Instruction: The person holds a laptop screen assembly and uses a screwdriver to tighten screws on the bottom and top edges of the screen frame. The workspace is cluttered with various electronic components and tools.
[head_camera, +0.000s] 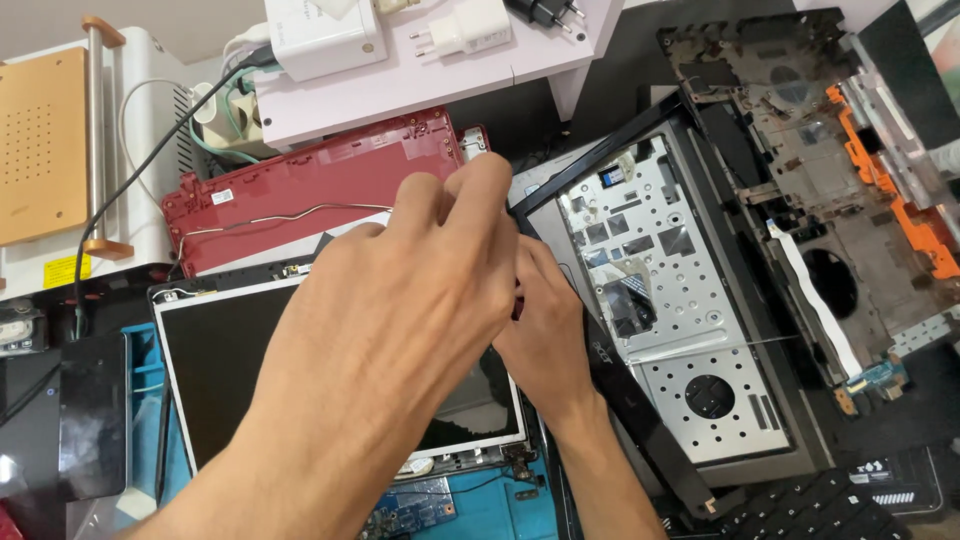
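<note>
STEP: separating black screen bezel (640, 420) from laptop display panel (230, 360) | LEFT hand (400, 330): fingers pinched closed on bezel's upper end | RIGHT hand (545, 330): beneath left, grip hidden | NEXT: likely needs even prying along bezel.
</note>
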